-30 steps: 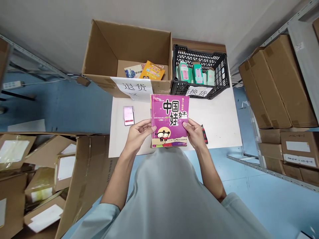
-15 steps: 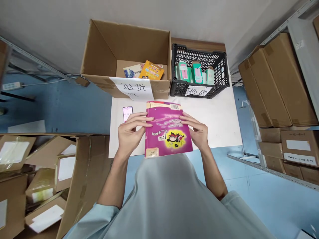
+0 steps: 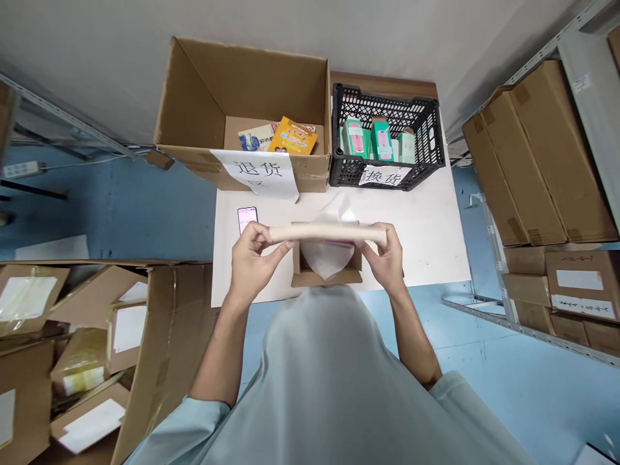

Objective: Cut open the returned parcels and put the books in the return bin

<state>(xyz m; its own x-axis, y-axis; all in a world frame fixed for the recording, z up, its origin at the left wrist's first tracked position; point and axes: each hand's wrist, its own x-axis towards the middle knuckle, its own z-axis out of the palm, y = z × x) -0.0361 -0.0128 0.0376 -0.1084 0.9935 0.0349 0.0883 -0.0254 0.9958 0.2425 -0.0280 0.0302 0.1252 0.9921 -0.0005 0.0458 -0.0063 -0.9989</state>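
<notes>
I'm holding the book [image 3: 324, 233] edge-on over a small open carton [image 3: 327, 279] on the desk [image 3: 421, 239]. Left hand [image 3: 254, 258] is clamping one end, right hand [image 3: 386, 255] clamping the other. White wrapping [image 3: 329, 259] is sticking out of the carton. Phone [image 3: 247, 215] is lying just beyond my left hand; big cardboard box [image 3: 194, 165] and black crate [image 3: 419, 173] are standing behind.

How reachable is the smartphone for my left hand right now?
Probably yes: the smartphone lies face-up just beyond the left hand, nothing seen on top, though that hand would likely need to release the book first.
</notes>
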